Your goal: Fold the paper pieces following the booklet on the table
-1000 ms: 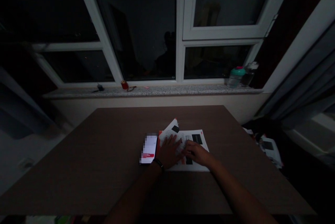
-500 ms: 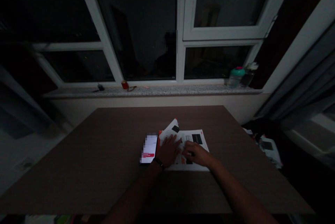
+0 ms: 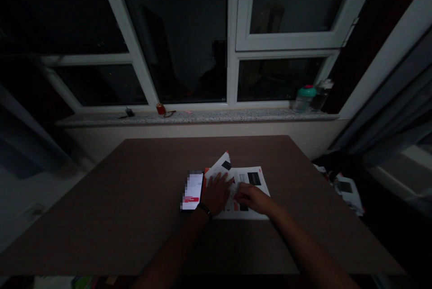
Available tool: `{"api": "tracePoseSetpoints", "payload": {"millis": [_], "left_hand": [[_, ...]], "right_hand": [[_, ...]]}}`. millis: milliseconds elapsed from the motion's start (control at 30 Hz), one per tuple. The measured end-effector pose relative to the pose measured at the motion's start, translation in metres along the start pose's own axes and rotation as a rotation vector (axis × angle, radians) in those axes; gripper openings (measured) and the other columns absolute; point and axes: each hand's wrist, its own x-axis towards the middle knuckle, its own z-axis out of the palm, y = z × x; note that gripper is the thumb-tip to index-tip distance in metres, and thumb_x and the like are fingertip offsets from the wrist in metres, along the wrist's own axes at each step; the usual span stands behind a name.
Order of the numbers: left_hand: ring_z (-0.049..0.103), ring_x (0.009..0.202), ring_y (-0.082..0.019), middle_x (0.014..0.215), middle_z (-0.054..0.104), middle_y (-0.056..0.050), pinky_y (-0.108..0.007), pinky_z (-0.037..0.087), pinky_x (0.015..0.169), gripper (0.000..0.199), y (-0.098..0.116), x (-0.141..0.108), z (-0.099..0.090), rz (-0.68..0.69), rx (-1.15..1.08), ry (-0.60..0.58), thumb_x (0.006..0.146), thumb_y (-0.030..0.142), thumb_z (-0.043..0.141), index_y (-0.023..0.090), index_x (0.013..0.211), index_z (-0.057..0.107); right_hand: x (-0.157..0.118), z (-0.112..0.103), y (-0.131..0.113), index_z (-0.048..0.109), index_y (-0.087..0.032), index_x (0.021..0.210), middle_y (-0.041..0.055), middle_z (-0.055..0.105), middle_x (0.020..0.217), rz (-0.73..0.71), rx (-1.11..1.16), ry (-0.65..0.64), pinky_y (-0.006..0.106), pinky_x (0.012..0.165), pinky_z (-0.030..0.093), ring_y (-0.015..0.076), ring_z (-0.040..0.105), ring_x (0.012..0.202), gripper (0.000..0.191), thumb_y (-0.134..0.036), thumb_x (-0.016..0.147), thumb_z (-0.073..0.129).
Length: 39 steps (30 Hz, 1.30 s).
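An open magazine [image 3: 261, 211] with printed text and dark pictures lies on the table, one page [image 3: 221, 163] folded over at a slant so its tip points away from me. My left hand [image 3: 218, 193], a dark band on its wrist, rests flat on that folded page with its fingers spread. Close beside it, my right hand [image 3: 251, 196] is closed, thumb and fingers pinched together at the page's edge near the middle of the magazine. The fingertips are partly hidden in the dim light. A lit phone [image 3: 193, 192] lies against the magazine's left side.
The brown table [image 3: 135, 208] reaches to a wall below the window. On the stone sill [image 3: 209, 117] stand a small red can [image 3: 161, 109], a teal-lidded bottle [image 3: 305, 99] and a clear bottle [image 3: 322, 95]. White items [image 3: 349, 192] lie beyond the table's right edge.
The right hand's fingers have shifted very slightly left along the page. My left hand, the magazine and the phone stay in place.
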Motion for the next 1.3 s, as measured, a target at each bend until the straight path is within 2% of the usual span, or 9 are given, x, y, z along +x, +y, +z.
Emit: {"api": "tracePoseSetpoints", "payload": {"millis": [133,233,300,467,533,767,1033,1167,1300], "left_hand": [[0.026,0.141,-0.03,0.153,0.032,0.0,-0.058,0.028,0.11,0.053,0.0,0.001,-0.002,-0.007,0.007,-0.002,0.095,0.024,0.044,0.035,0.145,0.033],[0.026,0.141,-0.03,0.153,0.033,0.0,-0.058,0.027,0.11,0.053,0.001,0.002,-0.002,-0.024,0.007,-0.005,0.094,0.024,0.045,0.036,0.145,0.034],[0.025,0.141,-0.03,0.153,0.032,0.0,-0.058,0.025,0.111,0.054,0.001,0.002,-0.002,-0.025,0.003,0.004,0.094,0.025,0.044,0.036,0.145,0.033],[0.025,0.141,-0.03,0.153,0.032,-0.001,-0.059,0.024,0.111,0.054,0.0,-0.001,-0.001,-0.01,-0.017,0.005,0.093,0.026,0.046,0.035,0.145,0.034],[0.025,0.142,-0.03,0.153,0.032,-0.001,-0.058,0.024,0.111,0.053,-0.001,-0.002,-0.002,0.015,-0.027,-0.001,0.093,0.027,0.046,0.035,0.144,0.035],[0.022,0.142,-0.032,0.155,0.029,-0.002,-0.058,0.022,0.112,0.06,-0.002,-0.004,-0.004,0.067,-0.031,-0.022,0.09,0.042,0.052,0.033,0.146,0.033],[0.027,0.141,-0.027,0.153,0.034,0.0,-0.054,0.026,0.112,0.047,-0.002,-0.002,-0.003,0.048,-0.012,0.001,0.099,0.032,0.037,0.032,0.146,0.033],[0.025,0.142,-0.027,0.154,0.032,0.0,-0.054,0.025,0.113,0.048,-0.002,-0.003,-0.003,0.046,-0.015,-0.002,0.099,0.031,0.038,0.031,0.146,0.032],[0.026,0.142,-0.028,0.153,0.033,-0.002,-0.055,0.026,0.112,0.05,-0.002,-0.002,-0.001,0.041,-0.022,-0.008,0.096,0.03,0.044,0.031,0.146,0.033]], "right_hand": [[-0.002,-0.002,-0.007,0.071,-0.021,0.085,0.0033,0.062,0.092,-0.076,0.031,-0.101,0.027,0.079,0.045,0.0161,0.06,0.087,0.009,-0.023,0.088,0.062],[-0.003,-0.002,-0.008,0.071,-0.02,0.085,0.0029,0.062,0.088,-0.098,0.037,-0.119,0.026,0.078,0.045,0.0162,0.059,0.085,0.009,-0.027,0.087,0.065],[-0.003,-0.001,-0.005,0.07,-0.02,0.085,0.0028,0.062,0.087,-0.096,0.039,-0.075,0.027,0.078,0.044,0.0162,0.058,0.086,0.008,-0.025,0.088,0.064],[0.001,-0.001,0.008,0.065,-0.018,0.085,0.0027,0.059,0.086,0.0,0.026,0.156,0.027,0.077,0.044,0.0164,0.057,0.086,0.006,-0.019,0.088,0.06],[0.004,-0.001,0.012,0.064,-0.018,0.084,0.0029,0.058,0.087,0.029,0.023,0.212,0.028,0.078,0.044,0.0166,0.057,0.086,0.008,-0.02,0.089,0.059],[0.013,0.002,0.012,0.065,-0.018,0.087,0.003,0.058,0.085,0.055,-0.054,0.234,0.028,0.076,0.043,0.0166,0.056,0.083,0.005,-0.018,0.088,0.06],[0.01,0.005,0.01,0.067,-0.019,0.085,0.0025,0.06,0.086,0.026,-0.037,0.097,0.027,0.076,0.044,0.0166,0.058,0.085,0.008,-0.012,0.082,0.066],[0.007,0.006,0.006,0.069,-0.02,0.084,0.0018,0.063,0.086,0.02,-0.017,0.025,0.027,0.077,0.045,0.0161,0.06,0.081,0.005,-0.016,0.08,0.07],[0.005,0.005,0.001,0.071,-0.021,0.079,0.0013,0.066,0.086,-0.032,0.002,-0.05,0.029,0.083,0.044,0.0169,0.061,0.086,0.003,-0.021,0.082,0.069]]}}
